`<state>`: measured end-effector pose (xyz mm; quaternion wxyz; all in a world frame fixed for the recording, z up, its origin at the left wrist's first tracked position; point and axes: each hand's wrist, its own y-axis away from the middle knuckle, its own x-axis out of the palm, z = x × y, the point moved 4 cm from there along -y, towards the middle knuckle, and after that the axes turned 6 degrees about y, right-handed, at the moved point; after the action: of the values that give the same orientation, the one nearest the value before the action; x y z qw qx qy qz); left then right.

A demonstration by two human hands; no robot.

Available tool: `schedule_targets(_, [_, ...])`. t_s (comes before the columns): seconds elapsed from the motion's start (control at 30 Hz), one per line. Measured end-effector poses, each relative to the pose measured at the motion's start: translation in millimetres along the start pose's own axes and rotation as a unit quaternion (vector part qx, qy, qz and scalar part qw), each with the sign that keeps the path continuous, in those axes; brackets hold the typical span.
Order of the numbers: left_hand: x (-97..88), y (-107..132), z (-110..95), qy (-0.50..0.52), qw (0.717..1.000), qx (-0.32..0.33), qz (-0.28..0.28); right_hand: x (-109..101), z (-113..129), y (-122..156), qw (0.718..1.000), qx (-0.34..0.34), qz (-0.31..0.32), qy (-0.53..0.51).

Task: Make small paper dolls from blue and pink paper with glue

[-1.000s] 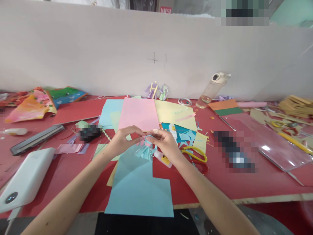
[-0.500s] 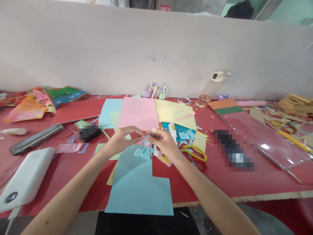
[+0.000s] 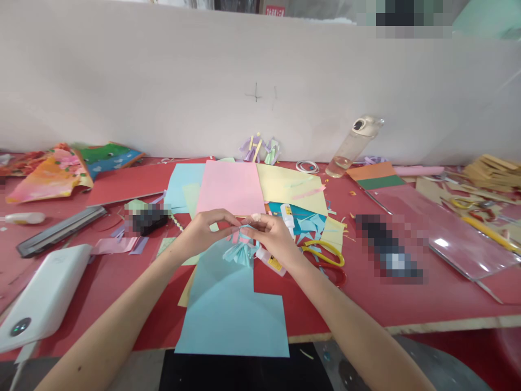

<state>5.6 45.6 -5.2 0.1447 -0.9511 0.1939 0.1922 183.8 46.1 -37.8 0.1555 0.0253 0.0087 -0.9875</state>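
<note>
My left hand (image 3: 203, 232) and my right hand (image 3: 272, 235) meet over the middle of the red table (image 3: 407, 304). Both pinch a small light-blue fringed paper piece (image 3: 241, 251) with a pink bit at its top; its fringe hangs down between my hands. Below it lies a large light-blue paper sheet (image 3: 234, 309) reaching the table's front edge. A small glue bottle (image 3: 272, 262) lies just under my right hand. Yellow-handled scissors (image 3: 325, 253) lie to the right of that hand.
Pink (image 3: 230, 187), yellow (image 3: 291, 190) and blue sheets lie behind my hands. A white power bank (image 3: 43, 297) sits front left, a clear bottle (image 3: 350, 147) leans on the back wall, and a clear plastic sheet (image 3: 459, 239) lies right. Small paper figures (image 3: 260, 150) stand by the wall.
Hardly anything differs: both hands stay pinched on the fringed paper piece, with only slight finger shifts.
</note>
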Motion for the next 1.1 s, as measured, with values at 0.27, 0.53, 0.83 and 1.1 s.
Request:
schedule_targets(0.27, [-0.8, 0.0, 0.2, 0.006, 1.000, -0.015, 0.012, 0.2, -0.3, -1.4, 1.000, 0.004, -0.005, -0.005])
schedule_targets(0.53, [2.1, -0.3, 3.5, 0.038, 0.999, -0.021, 0.027, -0.5, 1.4, -0.6, 1.000, 0.010, -0.009, -0.013])
schedule_targets(0.83, [1.6, 1.1, 4.1, 0.032, 0.999, -0.010, 0.032, -0.4, 1.0, -1.0, 0.999, 0.024, -0.009, -0.032])
schedule_targets(1.1, [-0.1, 1.9, 3.8, 0.061, 0.996, 0.014, 0.057, -0.9, -0.3, -0.6, 0.999, 0.033, -0.008, -0.034])
